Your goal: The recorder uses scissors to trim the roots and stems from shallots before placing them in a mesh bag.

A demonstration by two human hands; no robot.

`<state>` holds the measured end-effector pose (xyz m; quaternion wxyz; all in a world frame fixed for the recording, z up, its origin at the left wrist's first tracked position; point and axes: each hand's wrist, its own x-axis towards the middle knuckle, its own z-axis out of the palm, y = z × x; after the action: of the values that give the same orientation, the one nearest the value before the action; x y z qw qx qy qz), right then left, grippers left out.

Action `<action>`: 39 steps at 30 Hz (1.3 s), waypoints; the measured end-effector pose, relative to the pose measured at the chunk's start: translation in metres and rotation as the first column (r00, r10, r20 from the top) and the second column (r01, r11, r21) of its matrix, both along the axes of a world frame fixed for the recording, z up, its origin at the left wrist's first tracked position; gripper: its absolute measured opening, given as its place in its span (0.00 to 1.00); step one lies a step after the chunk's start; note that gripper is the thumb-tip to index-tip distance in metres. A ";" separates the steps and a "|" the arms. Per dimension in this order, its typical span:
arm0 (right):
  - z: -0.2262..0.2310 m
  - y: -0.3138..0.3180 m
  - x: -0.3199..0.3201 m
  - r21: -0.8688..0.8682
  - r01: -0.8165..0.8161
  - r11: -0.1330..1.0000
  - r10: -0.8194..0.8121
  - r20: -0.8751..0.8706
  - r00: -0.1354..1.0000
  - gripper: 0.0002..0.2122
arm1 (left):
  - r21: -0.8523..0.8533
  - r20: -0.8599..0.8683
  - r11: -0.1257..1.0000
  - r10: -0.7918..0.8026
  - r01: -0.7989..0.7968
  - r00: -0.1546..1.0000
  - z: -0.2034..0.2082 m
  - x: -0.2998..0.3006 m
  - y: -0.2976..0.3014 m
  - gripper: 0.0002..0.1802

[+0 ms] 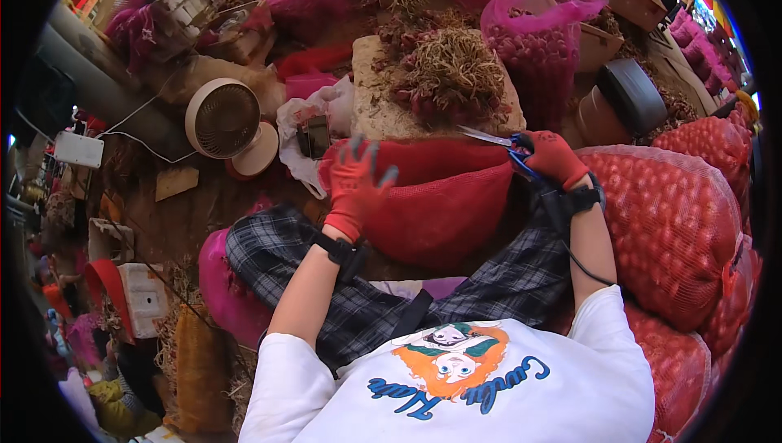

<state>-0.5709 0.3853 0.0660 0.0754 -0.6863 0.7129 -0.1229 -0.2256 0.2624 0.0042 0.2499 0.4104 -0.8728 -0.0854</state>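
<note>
My left hand [357,180], in a red glove with grey fingertips, is open with its fingers spread over the near left rim of a red mesh sack [440,219]. It holds nothing. The sack lies with its mouth gaping between my legs. In my right hand [555,159], gloved alike, is a pair of blue-handled scissors [487,135]. Their blades point left, above the sack's far right rim. Just beyond, a heap of shallots with dried stalks [456,76] rests on a pale, dirt-covered block [371,113]. The bulbs are mostly hidden under the stalks.
Full red mesh sacks of bulbs [660,227] crowd my right side. A pink mesh bag of bulbs [542,52] stands beyond the block, near a dark-topped stool [631,99]. To the left are a small round fan [224,119], a white plastic bag [332,101] and trailing cables.
</note>
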 end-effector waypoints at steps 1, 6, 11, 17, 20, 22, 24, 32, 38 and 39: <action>-0.016 -0.010 -0.007 0.066 0.017 0.998 -0.009 -0.111 0.994 0.16 | 0.090 0.015 0.984 -0.157 0.155 0.988 -0.002 -0.013 0.011 0.37; -0.083 -0.067 0.045 0.384 -0.142 0.913 0.262 -0.283 0.923 0.14 | 0.475 0.601 0.817 -0.573 0.327 0.557 -0.069 -0.055 0.059 0.26; -0.168 -0.091 0.039 0.374 0.052 0.926 0.153 -0.497 0.854 0.13 | 0.889 0.206 0.305 -0.932 0.342 0.297 -0.059 -0.044 0.103 0.23; -0.113 -0.080 0.038 0.430 0.068 0.900 0.156 -0.464 0.872 0.13 | 0.896 0.027 0.374 -0.585 0.241 0.810 -0.042 -0.016 0.066 0.27; -0.093 -0.064 0.059 0.405 -0.140 0.904 0.310 -0.394 0.865 0.14 | 0.790 0.068 0.543 -0.538 0.284 0.840 -0.085 -0.018 0.064 0.27; -0.088 -0.062 0.090 0.561 -0.198 0.804 0.429 -0.317 0.846 0.18 | 0.805 0.146 0.514 -0.655 0.296 0.742 -0.087 -0.025 0.064 0.25; -0.122 -0.065 0.103 0.694 -0.170 0.699 0.453 -0.246 0.857 0.15 | 0.865 0.099 0.377 -0.775 0.332 0.624 -0.066 -0.039 0.075 0.24; -0.199 -0.074 0.079 0.174 0.189 0.966 -0.033 -0.647 0.762 0.07 | 0.939 -0.093 0.254 -0.456 0.230 0.885 -0.091 -0.025 0.069 0.26; -0.113 -0.040 0.086 -0.142 -0.128 0.982 0.092 -0.233 0.968 0.06 | 0.885 -0.102 0.461 0.053 0.067 0.993 -0.165 -0.034 -0.029 0.40; -0.076 -0.036 0.094 -0.332 -0.127 0.935 0.114 -0.056 0.992 0.08 | 0.883 -0.105 0.464 0.046 0.072 0.993 -0.166 -0.034 -0.037 0.40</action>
<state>-0.4770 0.3492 -0.0101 -0.0478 -0.7335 0.6395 -0.2252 -0.2599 0.2253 -0.1614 0.0498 0.4680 -0.6898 -0.5502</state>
